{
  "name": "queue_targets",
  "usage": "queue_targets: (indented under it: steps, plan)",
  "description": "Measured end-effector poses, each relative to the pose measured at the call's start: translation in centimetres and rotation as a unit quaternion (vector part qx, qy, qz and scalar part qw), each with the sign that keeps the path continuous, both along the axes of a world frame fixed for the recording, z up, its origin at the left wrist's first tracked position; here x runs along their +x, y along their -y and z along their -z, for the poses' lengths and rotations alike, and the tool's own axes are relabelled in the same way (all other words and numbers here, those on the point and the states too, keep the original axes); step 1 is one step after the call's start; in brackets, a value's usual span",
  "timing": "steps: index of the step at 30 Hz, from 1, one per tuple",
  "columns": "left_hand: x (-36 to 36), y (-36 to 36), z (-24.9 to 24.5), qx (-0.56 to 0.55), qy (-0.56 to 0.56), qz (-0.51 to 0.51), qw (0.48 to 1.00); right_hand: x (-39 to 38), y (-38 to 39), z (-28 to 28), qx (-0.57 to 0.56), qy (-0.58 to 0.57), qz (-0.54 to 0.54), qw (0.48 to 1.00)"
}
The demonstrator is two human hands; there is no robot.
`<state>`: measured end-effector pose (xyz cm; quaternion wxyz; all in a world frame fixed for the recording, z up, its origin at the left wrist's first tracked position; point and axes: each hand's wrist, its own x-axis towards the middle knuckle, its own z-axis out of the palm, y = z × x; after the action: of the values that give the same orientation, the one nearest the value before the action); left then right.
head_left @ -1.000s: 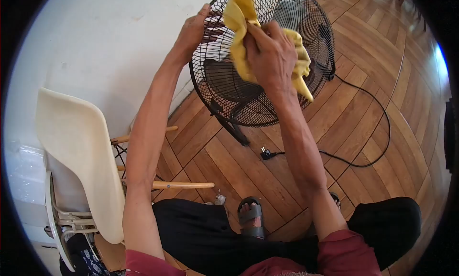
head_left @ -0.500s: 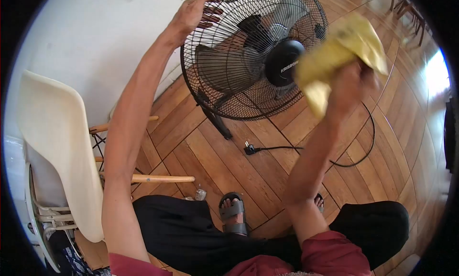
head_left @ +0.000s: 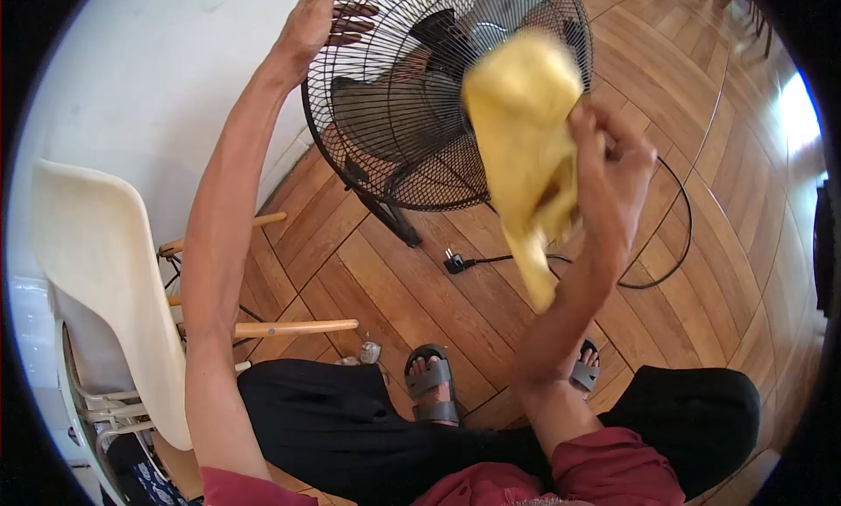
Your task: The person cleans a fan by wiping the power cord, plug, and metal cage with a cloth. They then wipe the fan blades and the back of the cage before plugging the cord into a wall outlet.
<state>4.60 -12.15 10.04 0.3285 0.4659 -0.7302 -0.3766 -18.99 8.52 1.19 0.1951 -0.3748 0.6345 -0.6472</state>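
Fan (head_left: 403, 120) seen on floor (head_left: 377, 287), directly ahead. Its left rim is grasped by left hand (head_left: 307, 28), the nearer, fingers behind the wires. Yellow cloth (head_left: 521, 112), blurred, is pinched in right hand (head_left: 613, 160) by the right edge; cloth-to-wire contact cannot be told. Guard black, round, no long axis noted.

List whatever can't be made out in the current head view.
- Fan: top cut off by the upper edge; part of its front hidden behind the cloth.
- Cloth: blurred, so any marks or dirt on it can't be told.
- Left hand: one digit reaches the upper edge; the other fingers are partly masked by the fan's bars.
- Cord: partly hidden by the cloth and right arm.
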Motion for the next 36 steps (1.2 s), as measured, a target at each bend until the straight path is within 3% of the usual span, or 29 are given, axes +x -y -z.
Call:
queue_targets:
  steps: [2, 3, 4, 5, 6, 7, 10, 12, 15, 17, 19, 21, 23, 24, 25, 26, 29, 30, 32, 35, 36]
  plan:
    - [0.3, 0.4, 0.5, 0.016, -0.039, -0.005, 0.999, 0.6, 3.6, -0.1, -0.127, -0.006, 0.092, 0.988]
    - [0.4, 0.8, 0.6, 0.026, -0.043, -0.007, 0.999, 0.7, 6.1, 1.2, -0.111, -0.092, 0.119, 0.982]
    - [0.4, 1.1, 0.5, 0.035, -0.047, -0.008, 0.998, 2.1, 8.3, 2.1, -0.020, -0.135, 0.118, 0.984]
    - [0.4, 1.3, 0.6, 0.045, -0.068, -0.007, 0.997, 4.0, 9.1, 2.5, -0.039, -0.177, 0.067, 0.981]
    - [0.4, 1.2, 0.6, 0.045, -0.057, -0.006, 0.997, 5.6, 8.9, 1.6, 0.017, -0.216, 0.085, 0.973]
    - [0.4, 1.2, 0.4, 0.042, -0.045, -0.005, 0.998, 6.4, 8.5, 2.5, -0.018, -0.204, 0.068, 0.976]
    - [0.2, 1.3, 0.4, 0.046, -0.048, 0.000, 0.998, 11.5, 4.1, 5.2, 0.041, -0.265, -0.027, 0.963]
    - [0.3, 1.7, 0.5, 0.035, -0.042, 0.007, 0.998, 12.2, 1.3, 6.5, 0.084, -0.238, -0.170, 0.952]
    - [0.3, 1.3, 0.4, 0.033, -0.037, 0.001, 0.999, 7.9, -0.9, 7.5, -0.014, -0.030, -0.370, 0.928]
    - [0.1, 1.0, 0.4, 0.037, -0.028, 0.000, 0.999, 5.1, -0.3, 6.3, -0.125, 0.146, -0.257, 0.947]
    - [-0.2, 0.7, 0.1, 0.035, -0.022, -0.006, 0.999, 1.7, 1.3, 2.4, -0.197, 0.226, -0.076, 0.951]
    - [-0.2, 0.6, 0.1, 0.032, -0.020, -0.007, 0.999, -0.8, 4.2, 0.9, -0.250, 0.186, 0.004, 0.950]
    - [-0.4, 0.6, 0.0, 0.036, -0.017, -0.008, 0.999, -1.6, 7.8, -0.2, -0.240, 0.172, -0.024, 0.955]
    - [-0.4, 0.7, 0.1, 0.043, -0.024, -0.012, 0.999, -0.3, 11.5, 1.8, -0.337, 0.150, -0.013, 0.930]
    - [-0.4, 0.7, 0.1, 0.045, -0.024, -0.011, 0.999, 0.6, 11.7, 0.4, 0.117, 0.114, 0.040, 0.986]
    - [-0.4, 0.7, 0.1, 0.045, -0.024, -0.009, 0.999, 3.2, 11.9, 2.1, -0.110, -0.131, 0.222, 0.960]
    - [0.0, 0.9, 0.1, 0.049, -0.027, -0.003, 0.998, 8.0, 7.1, 2.5, 0.042, -0.201, 0.009, 0.979]
    - [0.1, 0.9, 0.2, 0.052, -0.023, -0.005, 0.998, 9.6, 5.5, 3.8, 0.024, -0.233, -0.035, 0.972]
    - [-0.5, 1.4, -0.1, 0.050, -0.018, 0.004, 0.999, 9.6, 2.7, 4.3, 0.035, -0.149, -0.167, 0.974]
    - [-0.2, 0.8, -0.1, 0.050, -0.016, -0.004, 0.999, 6.5, 2.2, 3.7, -0.154, -0.053, 0.012, 0.987]
    - [-0.1, 0.9, 0.0, 0.051, -0.023, -0.004, 0.998, 5.7, 3.2, 3.5, -0.129, -0.069, 0.042, 0.988]
